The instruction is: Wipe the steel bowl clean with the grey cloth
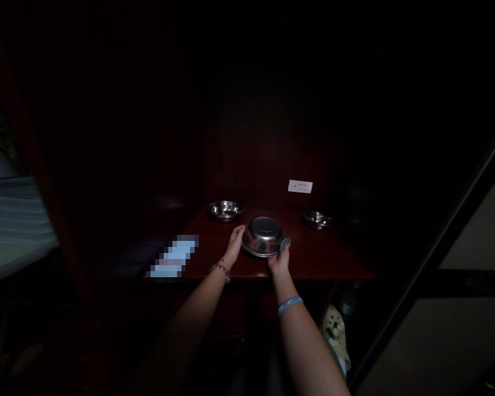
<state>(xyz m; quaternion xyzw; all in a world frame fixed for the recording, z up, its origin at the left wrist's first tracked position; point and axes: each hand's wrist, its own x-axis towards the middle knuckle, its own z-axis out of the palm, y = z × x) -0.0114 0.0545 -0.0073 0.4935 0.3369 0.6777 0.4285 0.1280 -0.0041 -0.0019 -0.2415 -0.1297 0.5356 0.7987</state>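
A shiny metal bowl (264, 234) is held upside down, base up, over the front part of a dark red wooden desktop (313, 258). My left hand (234, 246) grips its left rim, with the wrist in a beaded bracelet. My right hand (279, 260) closes on the near right rim. Between the right fingers and the bowl's side is a small grey folded piece (285, 243) that looks like cloth. Much of the right fingers is hidden behind it. Whether the bowl's rim touches the desktop, I cannot tell.
Behind on the left stands an upright metal bowl (225, 211); another upright metal bowl (318, 220) is at the right. A white power socket (300, 186) is on the back wall. A pixelated bright patch (174, 257) lies left. Below right is a cream clog (335, 333).
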